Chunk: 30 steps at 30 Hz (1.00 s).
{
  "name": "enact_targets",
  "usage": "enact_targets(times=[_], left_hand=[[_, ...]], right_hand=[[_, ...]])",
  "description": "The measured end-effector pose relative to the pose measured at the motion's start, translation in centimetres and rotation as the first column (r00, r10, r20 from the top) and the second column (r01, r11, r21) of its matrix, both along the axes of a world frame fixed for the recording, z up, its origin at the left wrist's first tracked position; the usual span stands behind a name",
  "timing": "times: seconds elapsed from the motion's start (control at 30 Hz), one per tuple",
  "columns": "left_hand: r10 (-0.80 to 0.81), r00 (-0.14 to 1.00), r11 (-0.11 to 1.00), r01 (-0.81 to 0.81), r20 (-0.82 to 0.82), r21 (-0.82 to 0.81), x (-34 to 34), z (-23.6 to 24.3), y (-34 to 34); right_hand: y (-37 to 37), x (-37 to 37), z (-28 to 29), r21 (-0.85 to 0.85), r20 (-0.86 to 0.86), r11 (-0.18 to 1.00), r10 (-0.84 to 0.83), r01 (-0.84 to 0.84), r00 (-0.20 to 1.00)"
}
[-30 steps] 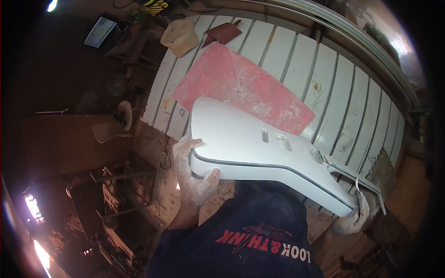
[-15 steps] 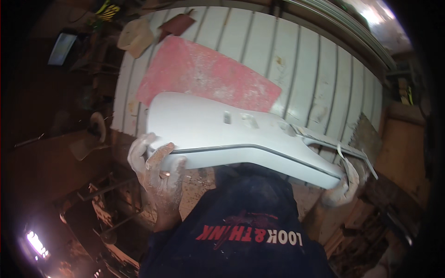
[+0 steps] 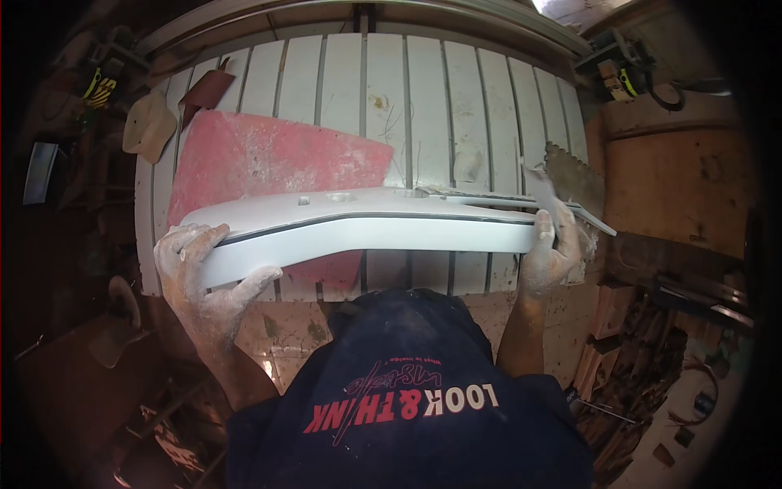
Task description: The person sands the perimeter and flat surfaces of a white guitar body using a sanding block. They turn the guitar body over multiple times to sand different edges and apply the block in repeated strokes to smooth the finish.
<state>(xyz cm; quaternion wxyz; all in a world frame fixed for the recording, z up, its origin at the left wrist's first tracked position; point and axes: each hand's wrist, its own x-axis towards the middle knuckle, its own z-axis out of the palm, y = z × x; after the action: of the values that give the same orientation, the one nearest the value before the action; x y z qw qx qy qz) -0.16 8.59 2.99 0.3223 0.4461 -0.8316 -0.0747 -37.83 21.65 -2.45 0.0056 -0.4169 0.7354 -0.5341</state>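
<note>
A slatted white tabletop (image 3: pixel 387 106) is seen across the upper middle of the frame, and a dust-streaked pink sheet (image 3: pixel 269 155) is spread over its left part. A beige cap (image 3: pixel 149 126) and a maroon piece (image 3: pixel 205 91) are set near its upper left corner. A jagged-edged brown sheet (image 3: pixel 575 174) is placed by its right edge. Farther right, a wooden panel (image 3: pixel 676 183) is seen; below it, wood pieces (image 3: pixel 623 359) are piled.

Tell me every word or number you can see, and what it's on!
Dark blue shirt: big white and red block letters, upside down; clear, but I won't copy them.
Same shirt: thin script, unclear.
Same shirt: tiny line, too small to read.
White guitar-shaped piece: no writing visible.
</note>
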Motion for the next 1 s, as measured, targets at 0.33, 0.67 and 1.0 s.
enact_targets(times=[0.33, 0.67, 1.0], left_hand=[[0.038, 0.996, 0.999, -0.037, -0.075, 0.018, -0.7, -0.4, -1.1], [0.008, 0.996, 1.0, -0.011, -0.092, -0.025, -0.6, 0.0, -1.2], [-0.106, 0.986, 0.994, 0.101, -0.127, -0.042, 0.0, -0.4, -2.9]], right_hand=[[3.0, 0.8, 5.2, 0.414, -0.265, 0.909, 0.18, -0.057, 0.947], [2.4, 3.4, 6.2, 0.571, -0.401, 0.819, 0.216, 0.059, 0.89], [1.4, 6.6, 4.2, 0.465, -0.525, 0.854, 0.055, 0.232, 0.85]])
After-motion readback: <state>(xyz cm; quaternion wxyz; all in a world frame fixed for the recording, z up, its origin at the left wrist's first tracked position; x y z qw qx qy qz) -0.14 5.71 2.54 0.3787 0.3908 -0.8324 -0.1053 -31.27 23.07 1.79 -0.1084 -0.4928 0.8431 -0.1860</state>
